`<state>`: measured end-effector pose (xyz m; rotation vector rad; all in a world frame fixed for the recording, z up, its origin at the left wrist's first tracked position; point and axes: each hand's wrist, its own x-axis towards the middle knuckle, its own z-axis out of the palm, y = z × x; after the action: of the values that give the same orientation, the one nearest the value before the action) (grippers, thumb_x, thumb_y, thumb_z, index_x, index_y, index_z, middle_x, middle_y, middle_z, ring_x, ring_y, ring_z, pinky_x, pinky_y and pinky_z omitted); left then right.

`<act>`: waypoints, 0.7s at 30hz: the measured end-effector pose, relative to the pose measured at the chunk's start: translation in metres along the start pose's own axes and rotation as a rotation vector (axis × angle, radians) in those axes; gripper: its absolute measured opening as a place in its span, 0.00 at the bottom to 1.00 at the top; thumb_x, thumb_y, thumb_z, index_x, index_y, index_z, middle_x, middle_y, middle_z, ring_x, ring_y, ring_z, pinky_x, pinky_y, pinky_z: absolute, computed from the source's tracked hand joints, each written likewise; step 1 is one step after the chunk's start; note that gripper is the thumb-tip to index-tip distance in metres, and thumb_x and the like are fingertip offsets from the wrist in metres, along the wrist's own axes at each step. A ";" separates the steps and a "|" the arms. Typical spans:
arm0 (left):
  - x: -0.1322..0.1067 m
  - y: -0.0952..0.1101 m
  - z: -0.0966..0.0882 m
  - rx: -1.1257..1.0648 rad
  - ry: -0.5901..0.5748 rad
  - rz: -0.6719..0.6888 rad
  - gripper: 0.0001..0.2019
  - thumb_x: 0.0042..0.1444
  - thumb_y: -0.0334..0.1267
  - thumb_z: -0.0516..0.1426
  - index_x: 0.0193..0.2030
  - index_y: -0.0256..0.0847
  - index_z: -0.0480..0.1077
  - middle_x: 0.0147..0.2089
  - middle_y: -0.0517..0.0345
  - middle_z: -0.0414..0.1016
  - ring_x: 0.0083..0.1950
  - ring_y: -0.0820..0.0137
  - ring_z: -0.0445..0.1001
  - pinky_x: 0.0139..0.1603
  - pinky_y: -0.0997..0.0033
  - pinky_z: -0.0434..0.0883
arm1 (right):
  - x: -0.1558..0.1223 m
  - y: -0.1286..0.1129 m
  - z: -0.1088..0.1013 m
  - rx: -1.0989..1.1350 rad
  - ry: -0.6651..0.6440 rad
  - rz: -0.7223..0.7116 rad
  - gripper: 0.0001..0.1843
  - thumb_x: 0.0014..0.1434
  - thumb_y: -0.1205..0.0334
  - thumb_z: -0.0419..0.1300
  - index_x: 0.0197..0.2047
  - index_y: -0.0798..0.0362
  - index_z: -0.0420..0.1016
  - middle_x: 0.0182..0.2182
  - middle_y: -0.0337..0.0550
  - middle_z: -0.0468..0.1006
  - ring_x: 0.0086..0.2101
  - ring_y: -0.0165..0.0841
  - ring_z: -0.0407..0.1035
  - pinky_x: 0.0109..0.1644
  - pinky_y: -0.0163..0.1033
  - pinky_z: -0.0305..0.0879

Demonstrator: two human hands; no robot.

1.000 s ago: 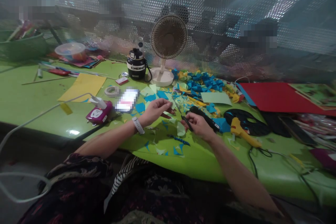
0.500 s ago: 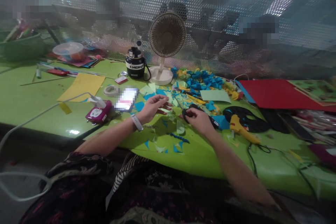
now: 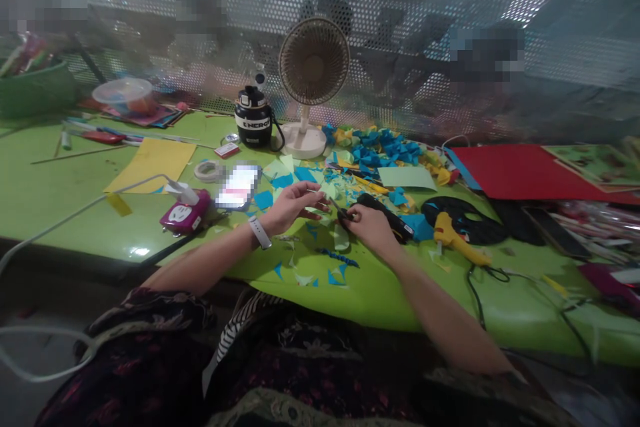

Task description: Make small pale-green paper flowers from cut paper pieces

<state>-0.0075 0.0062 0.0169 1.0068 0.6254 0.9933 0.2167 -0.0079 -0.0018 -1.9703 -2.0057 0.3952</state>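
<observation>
My right hand (image 3: pixel 369 227) is shut on small black-handled scissors (image 3: pixel 344 215), whose tips point left toward my left hand (image 3: pixel 290 207). The fingertips of my left hand pinch a small pale green paper scrap (image 3: pixel 318 211), just left of the blades. A black glue gun (image 3: pixel 384 215) lies right beside my right hand. A curled pale green paper piece (image 3: pixel 341 237) lies on the green table (image 3: pixel 65 200) below the scissors. Blue and green paper cuttings (image 3: pixel 313 232) are scattered under both hands.
A heap of blue and yellow paper folds (image 3: pixel 380 147) lies behind my hands, beside a desk fan (image 3: pixel 314 61) and black flask (image 3: pixel 253 119). A yellow glue gun (image 3: pixel 457 247) lies to the right. Left stand a magenta plug box (image 3: pixel 186 212), tape roll (image 3: pixel 207 171) and yellow sheet (image 3: pixel 150 163).
My hands have moved closer together, and the scissors now sit against the paper scrap at my left fingertips. The whole view has tilted and drifted slightly.
</observation>
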 end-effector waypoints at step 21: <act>-0.003 -0.014 0.001 0.250 -0.325 -0.074 0.17 0.51 0.45 0.68 0.39 0.33 0.73 0.35 0.50 0.81 0.37 0.70 0.81 0.37 0.73 0.77 | -0.031 -0.020 -0.013 0.556 0.118 -0.412 0.16 0.62 0.52 0.57 0.42 0.54 0.80 0.33 0.45 0.81 0.27 0.32 0.71 0.31 0.36 0.67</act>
<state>-0.0027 0.0007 0.0044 1.3238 0.5181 0.6766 0.2038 -0.0392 0.0180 -1.1913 -1.8954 0.6315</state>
